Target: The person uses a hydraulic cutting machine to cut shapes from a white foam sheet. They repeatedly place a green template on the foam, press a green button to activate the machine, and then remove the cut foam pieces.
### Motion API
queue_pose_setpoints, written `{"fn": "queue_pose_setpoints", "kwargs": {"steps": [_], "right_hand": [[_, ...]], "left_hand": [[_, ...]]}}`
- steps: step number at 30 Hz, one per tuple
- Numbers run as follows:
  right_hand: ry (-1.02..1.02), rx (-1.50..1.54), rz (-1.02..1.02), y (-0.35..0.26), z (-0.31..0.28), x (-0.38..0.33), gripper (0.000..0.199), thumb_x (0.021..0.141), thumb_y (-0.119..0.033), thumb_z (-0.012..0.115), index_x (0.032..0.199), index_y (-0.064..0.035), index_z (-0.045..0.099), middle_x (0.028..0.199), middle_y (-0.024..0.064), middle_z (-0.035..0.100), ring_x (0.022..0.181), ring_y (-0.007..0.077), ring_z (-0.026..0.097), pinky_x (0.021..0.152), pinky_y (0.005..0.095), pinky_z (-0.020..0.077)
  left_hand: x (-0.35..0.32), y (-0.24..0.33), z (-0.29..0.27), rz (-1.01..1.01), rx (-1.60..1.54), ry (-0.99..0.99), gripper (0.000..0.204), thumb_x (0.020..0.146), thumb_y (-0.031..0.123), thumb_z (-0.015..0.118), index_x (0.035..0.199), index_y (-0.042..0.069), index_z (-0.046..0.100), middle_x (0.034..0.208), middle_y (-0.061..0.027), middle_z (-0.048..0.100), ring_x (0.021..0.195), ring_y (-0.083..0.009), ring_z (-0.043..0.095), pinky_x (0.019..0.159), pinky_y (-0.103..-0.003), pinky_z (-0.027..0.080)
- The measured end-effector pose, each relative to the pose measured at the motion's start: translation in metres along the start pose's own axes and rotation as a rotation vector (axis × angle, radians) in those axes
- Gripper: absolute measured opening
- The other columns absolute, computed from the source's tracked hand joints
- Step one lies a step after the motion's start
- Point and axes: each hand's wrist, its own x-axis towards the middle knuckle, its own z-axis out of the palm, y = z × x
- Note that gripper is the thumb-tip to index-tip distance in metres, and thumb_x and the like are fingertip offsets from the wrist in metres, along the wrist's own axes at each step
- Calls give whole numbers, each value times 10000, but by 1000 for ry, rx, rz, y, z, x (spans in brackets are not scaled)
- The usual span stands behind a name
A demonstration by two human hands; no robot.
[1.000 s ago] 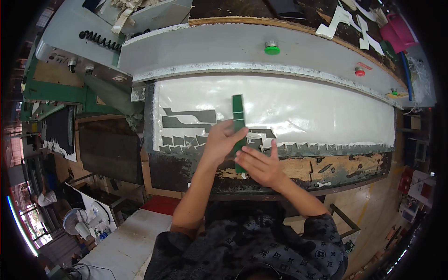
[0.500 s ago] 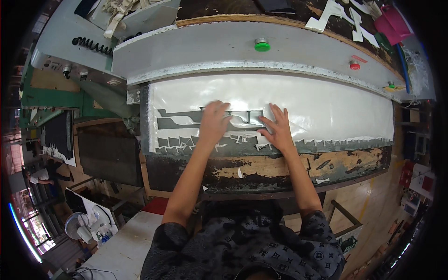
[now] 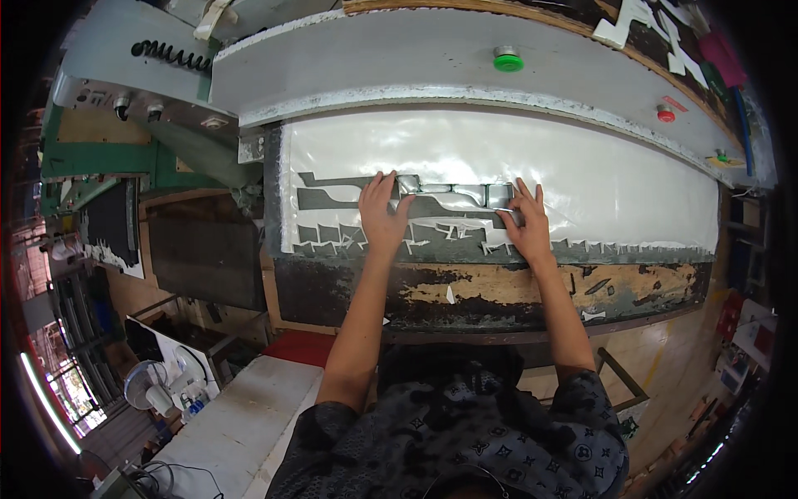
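A thin-walled metal cutting die (image 3: pixel 455 190), long and stepped in outline, lies on a glossy white sheet (image 3: pixel 598 179). At its left end, my left hand (image 3: pixel 382 209) has its fingertips on the frame and the thumb against the near side. My right hand (image 3: pixel 528 218) grips the opposite end between thumb and fingers. Long cut-out gaps in the sheet show the dark grey board beneath, left of and below the die. Jagged white offcuts (image 3: pixel 449 224) run along the sheet's near edge.
Behind the sheet stands a grey machine beam (image 3: pixel 399 62) with a green button (image 3: pixel 508 60) and a red button (image 3: pixel 666 113). Worn wooden boarding (image 3: pixel 482 284) borders the near side. White cut pieces (image 3: pixel 632 21) lie at the far right. A fan (image 3: pixel 150 387) stands lower left.
The view has shifted. Against the sheet, the die has slid a little to the right. My left hand, blurred before, now rests on the die's left end; my hands are farther apart.
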Motion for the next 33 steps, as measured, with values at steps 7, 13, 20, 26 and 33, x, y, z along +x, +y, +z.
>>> {"fn": "queue_pose_setpoints", "kwargs": {"steps": [7, 13, 20, 26, 33], "right_hand": [[60, -32, -18, -4, 5, -2, 272, 847, -98, 829, 932, -58, 574, 1276, 263, 713, 1420, 404, 542, 1244, 644, 233], [44, -24, -10, 1, 8, -4, 282, 850, -118, 828, 983, -62, 586, 1340, 244, 688, 1427, 408, 532, 1253, 624, 236], [52, 170, 6, -12, -10, -2, 415, 797, -143, 855, 1134, -76, 622, 1367, 248, 675, 1479, 395, 479, 1285, 604, 154], [11, 22, -7, -4, -3, -6, 283, 862, -161, 798, 1069, -83, 622, 1378, 250, 665, 1461, 379, 498, 1277, 613, 181], [36, -20, 1, -4, 5, -4, 213, 897, -113, 773, 1017, -76, 600, 1370, 227, 676, 1434, 368, 529, 1259, 622, 229]], "left_hand": [[1, 1, -1, -62, -112, -17, 556, 829, 241, 871, 1337, 91, 703, 1364, -178, 670, 1326, -356, 569, 1147, -517, 382], [-2, -4, 2, -83, -52, -4, 572, 800, 276, 892, 1331, 152, 717, 1410, -183, 629, 1284, -391, 571, 1124, -510, 399], [-1, -3, 1, -35, 3, -11, 555, 819, 201, 890, 1328, 75, 707, 1311, -193, 701, 1310, -342, 606, 1104, -451, 437], [-1, 3, -1, -14, 30, -30, 563, 831, 188, 886, 1347, 70, 695, 1383, -218, 653, 1300, -349, 614, 1113, -446, 442], [-2, 2, -1, -28, 8, -27, 555, 834, 168, 883, 1344, 61, 693, 1382, -229, 649, 1255, -347, 646, 1089, -430, 478]]}}
